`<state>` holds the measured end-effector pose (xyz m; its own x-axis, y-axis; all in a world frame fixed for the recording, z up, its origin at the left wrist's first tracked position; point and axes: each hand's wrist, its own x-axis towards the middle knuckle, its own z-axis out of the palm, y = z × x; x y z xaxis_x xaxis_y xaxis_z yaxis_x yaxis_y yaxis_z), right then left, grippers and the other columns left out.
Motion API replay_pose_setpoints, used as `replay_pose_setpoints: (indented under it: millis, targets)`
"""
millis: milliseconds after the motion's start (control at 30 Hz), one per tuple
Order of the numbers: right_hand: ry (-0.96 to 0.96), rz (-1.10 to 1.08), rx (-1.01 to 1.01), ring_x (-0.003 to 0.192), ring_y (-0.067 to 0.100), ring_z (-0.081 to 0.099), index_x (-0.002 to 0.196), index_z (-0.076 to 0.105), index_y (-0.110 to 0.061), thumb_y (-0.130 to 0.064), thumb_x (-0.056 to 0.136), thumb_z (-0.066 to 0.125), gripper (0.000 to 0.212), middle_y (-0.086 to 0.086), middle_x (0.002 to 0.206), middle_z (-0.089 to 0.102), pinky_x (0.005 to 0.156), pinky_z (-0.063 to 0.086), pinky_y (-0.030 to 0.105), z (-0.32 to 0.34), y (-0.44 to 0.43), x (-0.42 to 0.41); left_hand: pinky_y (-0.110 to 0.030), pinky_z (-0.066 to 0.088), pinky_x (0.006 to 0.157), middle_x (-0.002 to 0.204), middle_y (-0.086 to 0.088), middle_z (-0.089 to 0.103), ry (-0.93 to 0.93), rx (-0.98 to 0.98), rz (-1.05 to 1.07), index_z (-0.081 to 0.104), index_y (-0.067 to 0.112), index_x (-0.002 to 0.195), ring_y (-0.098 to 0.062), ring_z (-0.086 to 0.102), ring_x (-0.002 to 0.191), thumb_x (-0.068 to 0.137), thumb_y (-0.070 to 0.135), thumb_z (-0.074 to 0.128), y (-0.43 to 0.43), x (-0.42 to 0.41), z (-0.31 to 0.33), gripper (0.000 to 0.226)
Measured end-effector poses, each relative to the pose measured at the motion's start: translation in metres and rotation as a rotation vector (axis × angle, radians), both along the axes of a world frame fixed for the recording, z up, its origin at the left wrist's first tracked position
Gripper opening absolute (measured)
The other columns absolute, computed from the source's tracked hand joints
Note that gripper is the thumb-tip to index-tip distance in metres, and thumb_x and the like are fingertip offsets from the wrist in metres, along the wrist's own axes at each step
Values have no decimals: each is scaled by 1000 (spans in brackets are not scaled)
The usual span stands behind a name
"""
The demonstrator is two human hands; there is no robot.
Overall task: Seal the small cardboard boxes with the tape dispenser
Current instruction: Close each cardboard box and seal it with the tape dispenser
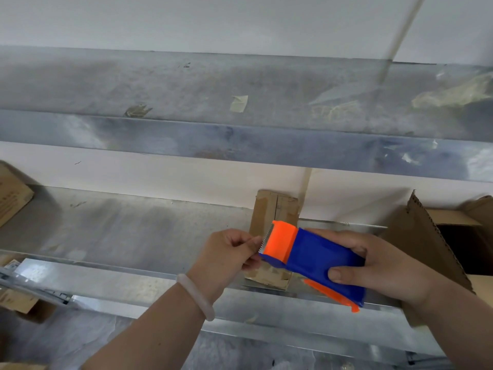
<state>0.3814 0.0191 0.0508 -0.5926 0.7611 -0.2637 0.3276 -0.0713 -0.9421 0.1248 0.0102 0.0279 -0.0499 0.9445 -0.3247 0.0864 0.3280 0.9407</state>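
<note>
A blue and orange tape dispenser is held above the metal shelf in my right hand, which wraps around its blue body. My left hand pinches at the toothed orange front end of the dispenser, fingers closed on what looks like the tape end. Directly behind and below the dispenser lies a small cardboard box on the shelf, with tape strips visible on its top. The dispenser hides the box's middle.
A large open cardboard box with raised flaps stands at the right. Another brown box sits at the far left edge. An upper metal shelf with tape scraps runs across. More cardboard lies lower left.
</note>
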Motion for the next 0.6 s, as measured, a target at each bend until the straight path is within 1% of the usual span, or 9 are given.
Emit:
replay_pose_setpoints:
  millis: [67, 233, 300, 400, 467, 533, 600]
  targets:
    - [-20, 10, 13, 116, 20, 62, 139, 49, -37, -25, 84, 73, 62, -3, 130, 63, 95, 52, 39, 1, -1, 1, -24, 58, 61, 62, -6, 69, 3, 2, 11, 71, 7, 76, -11, 64, 53, 91, 14, 64, 0, 0, -1, 18]
    - [-72, -25, 50, 112, 11, 63, 132, 51, -48, -23, 79, 75, 63, -16, 125, 64, 85, 55, 27, 7, -1, -1, -23, 56, 58, 58, -1, 68, 5, 2, 24, 70, 11, 72, -10, 64, 53, 91, 13, 63, -1, 0, -5, 21]
    - [-73, -35, 55, 112, 9, 63, 129, 52, -52, -23, 78, 77, 64, -19, 125, 62, 83, 55, 25, 7, -2, -1, -24, 57, 61, 59, 0, 69, 37, 4, 25, 71, 13, 72, -10, 65, 55, 91, 15, 63, -1, 0, -7, 21]
    - [-77, -45, 65, 112, 7, 62, 130, 52, -51, -23, 77, 77, 65, -22, 124, 62, 82, 55, 24, 8, -4, -2, -27, 58, 66, 60, 2, 69, 55, 19, 37, 71, 15, 73, -9, 66, 56, 91, 18, 64, 0, 1, -9, 20]
    - [-78, -45, 85, 112, 7, 62, 130, 52, -51, -25, 76, 77, 65, -22, 125, 61, 82, 55, 24, 8, -4, -3, -26, 58, 65, 59, 3, 69, 55, 41, 44, 71, 16, 72, -8, 65, 56, 91, 18, 64, 0, 3, -8, 20]
    - [-83, -39, 112, 112, 7, 62, 128, 52, -55, -27, 76, 76, 64, -22, 126, 61, 81, 55, 23, 10, -4, -3, -25, 58, 63, 59, 2, 69, 73, 54, 48, 71, 16, 70, -8, 65, 54, 91, 17, 65, 0, 2, -8, 21]
    - [-79, -42, 138, 112, 6, 62, 124, 54, -57, -26, 76, 76, 62, -22, 126, 61, 81, 55, 22, 11, -4, 2, -31, 58, 62, 55, -1, 66, 53, 55, 135, 71, 14, 65, -12, 62, 52, 88, 12, 68, 5, -10, -9, 23]
